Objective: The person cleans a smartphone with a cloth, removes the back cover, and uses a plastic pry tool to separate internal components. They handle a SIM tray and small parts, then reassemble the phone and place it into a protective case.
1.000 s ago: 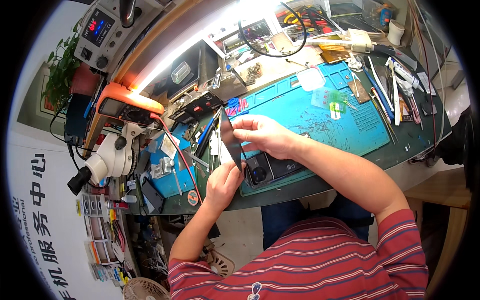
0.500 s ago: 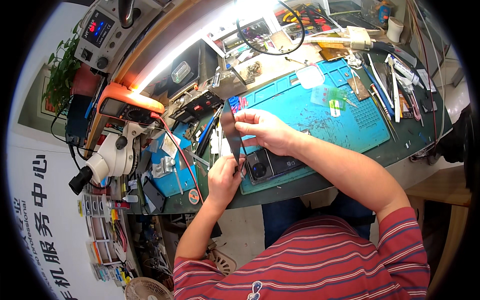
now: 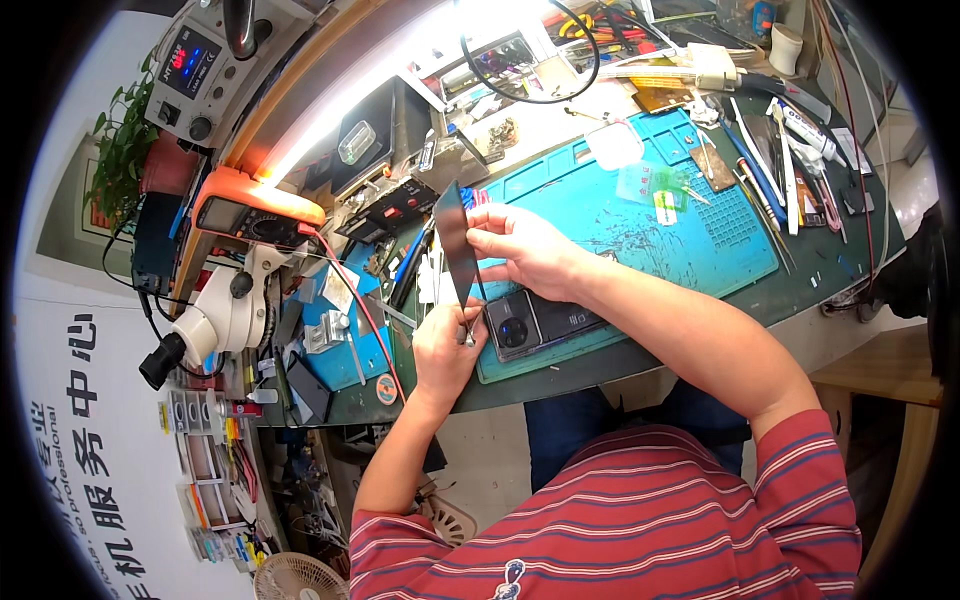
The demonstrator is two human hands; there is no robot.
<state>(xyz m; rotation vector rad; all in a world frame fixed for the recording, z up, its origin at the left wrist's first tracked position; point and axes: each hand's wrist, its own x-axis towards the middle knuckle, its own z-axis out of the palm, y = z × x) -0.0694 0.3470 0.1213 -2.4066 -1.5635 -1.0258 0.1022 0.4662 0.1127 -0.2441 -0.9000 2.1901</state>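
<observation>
My right hand [image 3: 520, 255] grips a thin dark panel [image 3: 455, 245], held upright and nearly edge-on, with thumb and fingers along its side. My left hand [image 3: 445, 355] is curled at the panel's lower end, pinched there, with a small silvery piece [image 3: 468, 337] showing at its fingers; I cannot make out what that piece is. Just right of my left hand a black phone [image 3: 540, 325] with a large round camera module lies on the teal work mat [image 3: 690, 255], partly behind my right forearm.
A white microscope [image 3: 215, 320], an orange multimeter [image 3: 255, 205] and a red lead stand left. Pens and tools [image 3: 385, 280] lie beside the panel. More tools [image 3: 780, 180] lie at the right, with a clear plastic bag [image 3: 650, 190] on the mat. A fan [image 3: 295, 580] is below left.
The panel and both hands have shifted slightly upward and away from me. The panel's tilt has changed a little, and the silvery piece at my left fingers shows more.
</observation>
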